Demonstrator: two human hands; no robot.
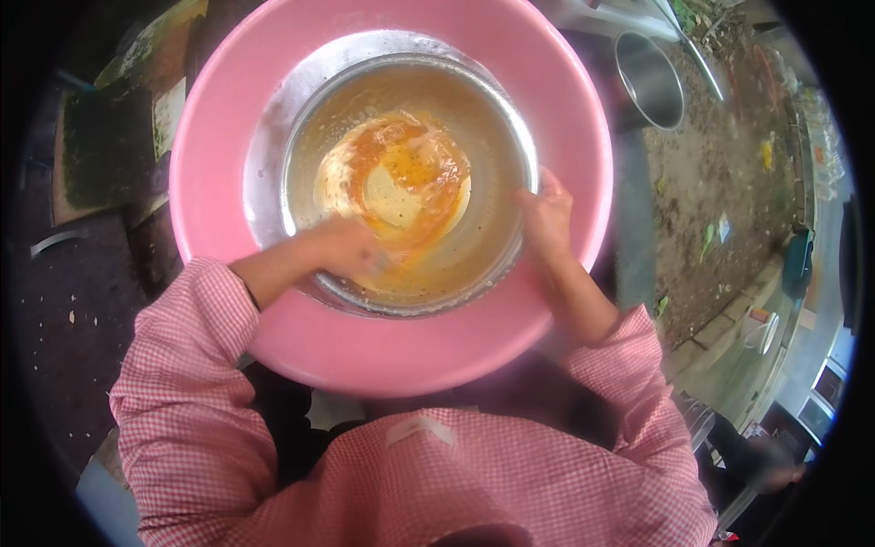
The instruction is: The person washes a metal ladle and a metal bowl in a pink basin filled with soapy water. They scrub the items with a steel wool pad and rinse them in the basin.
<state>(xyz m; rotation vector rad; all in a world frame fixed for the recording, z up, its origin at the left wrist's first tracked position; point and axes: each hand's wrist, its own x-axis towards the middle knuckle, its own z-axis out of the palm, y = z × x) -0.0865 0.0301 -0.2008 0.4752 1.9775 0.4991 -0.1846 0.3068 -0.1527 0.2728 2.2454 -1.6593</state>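
Observation:
A round stainless steel pot [492, 157] sits tilted inside a large pink plastic basin [383, 349] before me. Orange-yellow liquid [410, 164] spreads in a swirl over the pot's bottom, with small bubbles and specks on the wall. My left hand [345, 247] reaches over the near left rim into the pot. It is blurred, with the fingers curled around a small greyish object [386, 262] whose kind I cannot make out. On the right, my right hand [549, 212] grips the pot's rim, thumb on the inner side.
An empty-looking metal pot [649, 82] stands right of the basin, near a metal rod [697, 61]. Bare soil [724, 184] lies beyond. A white bucket [761, 333] and another person [759, 458] are at lower right. At left are a mossy board [106, 147] and a dark surface [75, 301].

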